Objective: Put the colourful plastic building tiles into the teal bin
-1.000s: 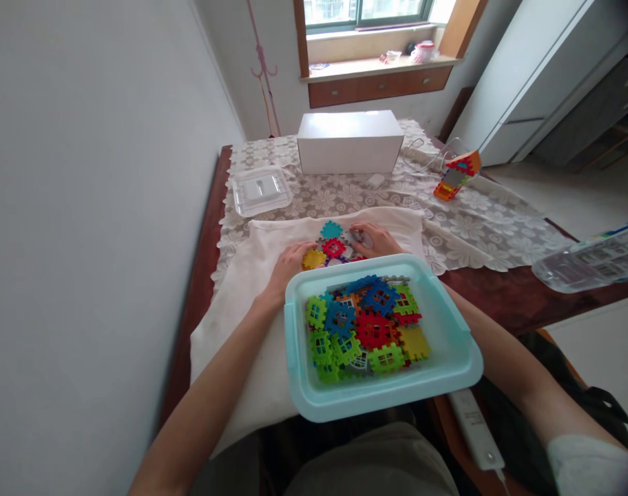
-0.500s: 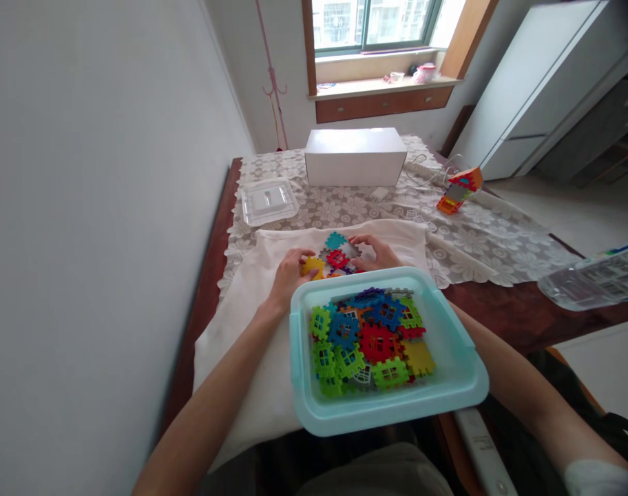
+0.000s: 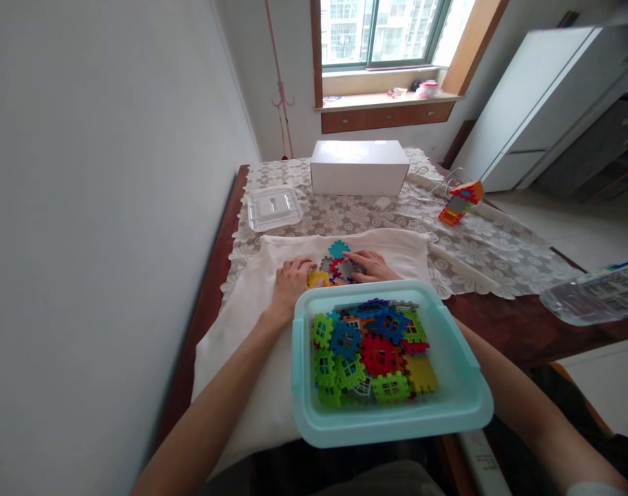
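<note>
A flat cluster of joined plastic tiles [image 3: 337, 265] lies on a white cloth [image 3: 246, 324], with teal, red, yellow and grey pieces showing. My left hand [image 3: 292, 278] presses on the cluster's left side by the yellow tile. My right hand [image 3: 372, 265] rests on its right side, fingers over a grey tile. In front of both hands stands a light-blue tub [image 3: 458, 386] holding several loose tiles in green, blue, red, yellow and purple. The tub's far rim hides the cluster's near edge.
A white box [image 3: 359, 167] stands at the far end of the lace-covered table [image 3: 479, 248]. A clear lid [image 3: 273, 207] lies far left, a small colourful tile build [image 3: 459, 201] and cables far right. A clear bottle [image 3: 598, 293] lies at the right edge. A wall runs along the left.
The camera has tilted up, so everything sits lower in the frame. My right hand's fingers have slid left over the grey tile. My left hand stays by the yellow tile.
</note>
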The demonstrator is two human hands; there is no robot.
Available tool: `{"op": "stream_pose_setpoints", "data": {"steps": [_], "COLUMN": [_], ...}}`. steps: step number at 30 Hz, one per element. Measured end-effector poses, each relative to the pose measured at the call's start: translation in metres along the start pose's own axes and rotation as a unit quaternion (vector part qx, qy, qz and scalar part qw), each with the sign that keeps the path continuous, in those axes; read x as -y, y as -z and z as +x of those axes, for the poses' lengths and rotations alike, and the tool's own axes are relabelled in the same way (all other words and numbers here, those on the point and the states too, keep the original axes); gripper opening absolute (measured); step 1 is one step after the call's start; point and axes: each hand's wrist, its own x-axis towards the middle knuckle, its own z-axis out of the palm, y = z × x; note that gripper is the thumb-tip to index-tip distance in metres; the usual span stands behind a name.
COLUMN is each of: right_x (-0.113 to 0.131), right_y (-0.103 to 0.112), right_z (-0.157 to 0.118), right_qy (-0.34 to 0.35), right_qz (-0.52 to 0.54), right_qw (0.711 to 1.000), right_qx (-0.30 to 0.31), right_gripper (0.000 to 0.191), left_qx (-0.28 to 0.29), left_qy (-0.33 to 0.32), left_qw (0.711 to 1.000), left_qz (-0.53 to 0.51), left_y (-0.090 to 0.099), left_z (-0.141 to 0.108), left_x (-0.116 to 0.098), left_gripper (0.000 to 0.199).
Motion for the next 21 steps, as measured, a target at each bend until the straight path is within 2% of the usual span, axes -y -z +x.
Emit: {"op": "stream_pose_setpoints", "data": {"steps": [3, 6, 12, 15, 17, 21], "right_x": [0.004, 0.008, 0.015, 0.02, 0.022, 0.019], "right_y": [-0.001, 0.0, 0.005, 0.005, 0.006, 0.011], "right_z": [0.001, 0.0, -0.01, -0.014, -0.014, -0.01], "right_qy": [-0.013, -0.014, -0.013, -0.025, -0.022, -0.016], "right_qz": [-0.02, -0.006, 0.095, 0.127, 0.142, 0.225], "right_qw": [1.0, 1.0, 0.992, 0.981, 0.973, 0.956], "right_qx": [0.005, -0.005, -0.079, -0.144, -0.18, -0.187], "right_gripper": [0.071, 0.062, 0.049, 0.035, 0.028, 0.038], "left_qx": [0.002, 0.007, -0.002, 0.009, -0.01, -0.087], "left_qy": [0.007, 0.023, 0.044, 0.055, 0.068, 0.09], "left_qw": [1.0, 1.0, 0.985, 0.965, 0.945, 0.9], "left_qz": [0.003, -0.01, -0.168, -0.256, -0.319, -0.417], "left_y": [0.003, 0.003, -0.001, -0.002, -0.002, -0.002], "left_z": [0.0, 0.002, 0.006, 0.006, 0.006, 0.011], "left_x": [-0.001, 0.001, 0.01, 0.009, 0.007, 0.004], "left_gripper": [0.022, 0.022, 0.034, 0.044, 0.05, 0.048]}}
